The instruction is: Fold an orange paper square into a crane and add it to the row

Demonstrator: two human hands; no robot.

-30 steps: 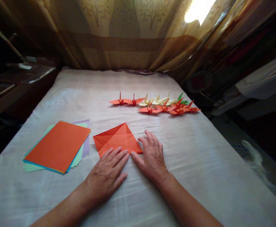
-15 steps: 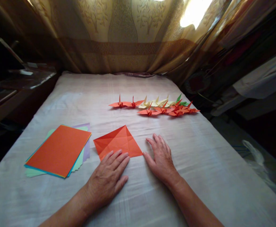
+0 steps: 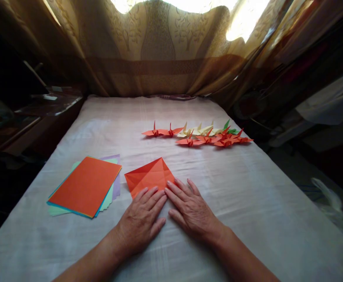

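Note:
A creased orange paper square (image 3: 149, 176) lies flat on the white cloth (image 3: 247, 196), one corner pointing away from me. My left hand (image 3: 142, 219) rests palm down with its fingertips on the square's near edge. My right hand (image 3: 190, 209) lies flat beside it, fingers spread, fingertips pressing the square's right near edge. The two hands almost touch at the fingertips. Neither hand grips anything.
A stack of coloured sheets (image 3: 86, 187), orange on top, lies to the left. Several folded paper cranes (image 3: 200, 135), orange, cream and green, stand in rows at the far right. A curtain (image 3: 159, 51) hangs behind; a dark shelf (image 3: 39, 113) sits at left.
My right hand has moved left from the cloth onto the square's right edge, beside my left hand. The view has shifted slightly to the left.

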